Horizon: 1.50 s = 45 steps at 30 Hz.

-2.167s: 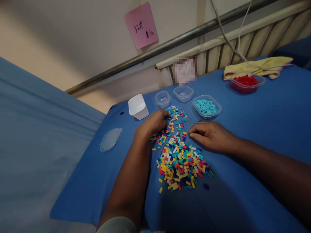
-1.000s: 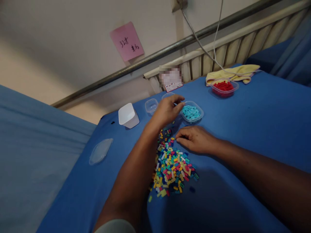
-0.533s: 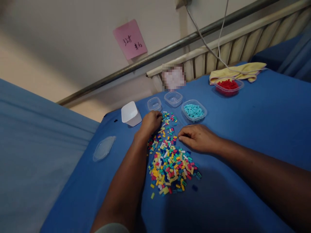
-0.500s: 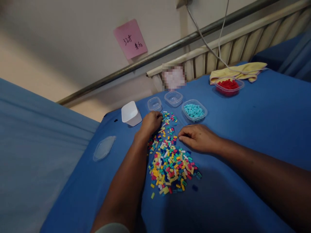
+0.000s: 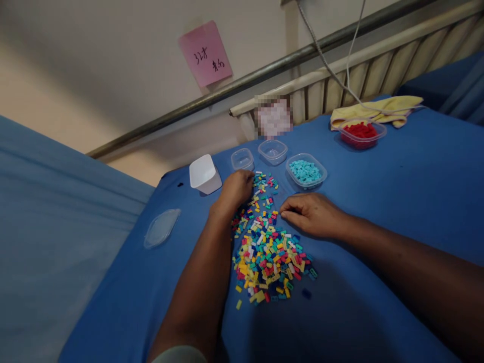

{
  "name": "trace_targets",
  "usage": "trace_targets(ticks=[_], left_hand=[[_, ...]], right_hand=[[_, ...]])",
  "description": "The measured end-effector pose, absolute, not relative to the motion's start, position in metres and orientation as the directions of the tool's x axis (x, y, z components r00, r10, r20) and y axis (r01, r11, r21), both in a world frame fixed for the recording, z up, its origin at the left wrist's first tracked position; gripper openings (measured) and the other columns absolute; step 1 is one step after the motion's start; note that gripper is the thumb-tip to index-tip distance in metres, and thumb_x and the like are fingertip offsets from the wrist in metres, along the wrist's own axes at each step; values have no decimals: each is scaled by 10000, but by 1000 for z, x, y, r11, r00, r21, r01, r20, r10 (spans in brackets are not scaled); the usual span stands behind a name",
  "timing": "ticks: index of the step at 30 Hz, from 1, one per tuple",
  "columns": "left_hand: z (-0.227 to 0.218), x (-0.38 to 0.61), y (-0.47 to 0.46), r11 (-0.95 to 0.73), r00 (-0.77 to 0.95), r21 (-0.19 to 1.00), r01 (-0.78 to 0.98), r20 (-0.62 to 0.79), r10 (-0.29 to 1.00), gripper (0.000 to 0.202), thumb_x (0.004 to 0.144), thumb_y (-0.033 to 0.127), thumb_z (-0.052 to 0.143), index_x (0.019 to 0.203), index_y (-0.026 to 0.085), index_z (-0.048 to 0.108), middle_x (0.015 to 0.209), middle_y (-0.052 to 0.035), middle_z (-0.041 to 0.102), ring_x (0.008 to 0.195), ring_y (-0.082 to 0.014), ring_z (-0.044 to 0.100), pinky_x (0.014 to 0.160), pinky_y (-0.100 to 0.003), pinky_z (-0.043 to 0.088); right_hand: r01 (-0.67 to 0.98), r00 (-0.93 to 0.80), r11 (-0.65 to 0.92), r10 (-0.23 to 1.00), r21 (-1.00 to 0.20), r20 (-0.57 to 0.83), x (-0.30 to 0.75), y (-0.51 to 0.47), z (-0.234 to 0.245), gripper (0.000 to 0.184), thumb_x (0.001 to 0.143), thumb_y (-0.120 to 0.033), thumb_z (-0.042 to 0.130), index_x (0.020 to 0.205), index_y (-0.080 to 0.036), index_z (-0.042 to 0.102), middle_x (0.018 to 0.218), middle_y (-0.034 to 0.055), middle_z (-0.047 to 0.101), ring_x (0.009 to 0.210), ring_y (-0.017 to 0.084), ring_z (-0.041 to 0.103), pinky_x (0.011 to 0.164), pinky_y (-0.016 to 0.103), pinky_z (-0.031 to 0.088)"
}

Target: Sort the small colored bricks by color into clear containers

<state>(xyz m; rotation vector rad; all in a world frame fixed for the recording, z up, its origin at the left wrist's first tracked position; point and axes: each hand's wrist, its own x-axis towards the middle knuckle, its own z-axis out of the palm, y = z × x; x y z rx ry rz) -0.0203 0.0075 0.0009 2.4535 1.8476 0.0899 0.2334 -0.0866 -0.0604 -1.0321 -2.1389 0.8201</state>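
A loose pile of small multicoloured building bricks (image 5: 268,257) spreads over the blue cloth (image 5: 363,212), thinning out toward the back. At the left of its thin far end is my left hand (image 5: 237,189), fingers curled down among the bricks; what they hold, if anything, is hidden. My right hand (image 5: 308,214) rests on the cloth just right of the pile, its fingers bent together near a few bricks, and I cannot make out anything in them. Behind the right hand stands a clear tub of light-blue bricks (image 5: 305,172).
Along the back are a white tub (image 5: 205,175) and two clear tubs, one small (image 5: 242,160) and one larger (image 5: 273,152). Red pieces (image 5: 360,135) fill a tub by a yellow cloth (image 5: 378,112). A clear lid (image 5: 162,229) lies left. A radiator (image 5: 340,88) borders the back.
The camera view has shifted slightly. Both hands keep nearly the same places beside the bricks, and the pile looks unchanged.
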Motion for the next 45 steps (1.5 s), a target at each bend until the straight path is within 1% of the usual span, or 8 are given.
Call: trace_targets(ticks=[7, 14, 24, 27, 32, 34, 40, 45], left_hand=[[-2, -21, 14, -267, 271, 68, 961, -62, 960, 304, 1000, 205, 632, 1214, 180, 847, 1233, -131, 822, 1093, -286, 753, 960, -338, 545], [8, -22, 4, -260, 252, -41, 965, -140, 958, 270, 943, 159, 606, 1109, 163, 819, 1084, -136, 822, 924, -278, 738, 794, -335, 513], [15, -18, -3, -334, 320, -62, 941, -170, 932, 288, 935, 131, 570, 1070, 160, 823, 1073, -153, 814, 896, -283, 727, 776, -356, 494], [18, -15, -4, -326, 326, 16, 945, -104, 940, 242, 944, 151, 604, 1054, 156, 819, 1040, -132, 813, 882, -268, 719, 768, -347, 490], [29, 17, -10, -396, 399, 330, 857, 62, 915, 176, 969, 191, 663, 1066, 165, 807, 997, -66, 810, 861, -206, 713, 783, -309, 501], [31, 40, -14, -459, 464, 416, 785, 96, 881, 162, 971, 179, 669, 1064, 157, 799, 989, -55, 807, 845, -190, 707, 786, -302, 506], [31, 81, -11, -582, 591, 470, 663, 148, 793, 178, 988, 166, 671, 1102, 150, 807, 1061, -66, 816, 914, -195, 718, 833, -310, 526], [42, 45, 8, -497, 469, 442, 746, 180, 864, 190, 994, 175, 675, 1111, 170, 825, 1070, -55, 825, 960, -200, 744, 878, -313, 539]], right_hand=[[433, -500, 504, 824, -747, 266, 234, -87, -60, 141, 1033, -297, 685, 1051, -268, 821, 1001, 11, 851, 873, 207, 763, 769, 335, 500], [444, -500, 495, 829, -747, 252, 234, -87, -59, 146, 1033, -300, 682, 1065, -277, 823, 1000, 10, 850, 862, 211, 760, 759, 344, 505], [432, -516, 502, 819, -749, 251, 235, -88, -61, 141, 1035, -297, 672, 1046, -275, 811, 1024, 8, 849, 892, 216, 762, 770, 354, 513], [434, -512, 499, 821, -750, 250, 234, -87, -60, 143, 1035, -292, 676, 1054, -270, 816, 1020, 7, 850, 890, 212, 765, 773, 349, 512], [434, -494, 493, 830, -754, 259, 233, -87, -57, 148, 1033, -288, 684, 1049, -256, 827, 972, 9, 848, 826, 193, 754, 735, 328, 487], [439, -490, 493, 832, -751, 259, 233, -87, -57, 149, 1031, -283, 687, 1053, -251, 830, 963, 13, 848, 806, 191, 750, 721, 324, 476], [437, -489, 494, 832, -752, 262, 233, -86, -58, 137, 1029, -268, 687, 1029, -253, 824, 971, 18, 847, 831, 203, 760, 745, 332, 489], [420, -503, 505, 821, -754, 269, 232, -86, -57, 128, 1029, -258, 693, 1038, -262, 820, 1005, 15, 848, 875, 207, 760, 760, 337, 486]])
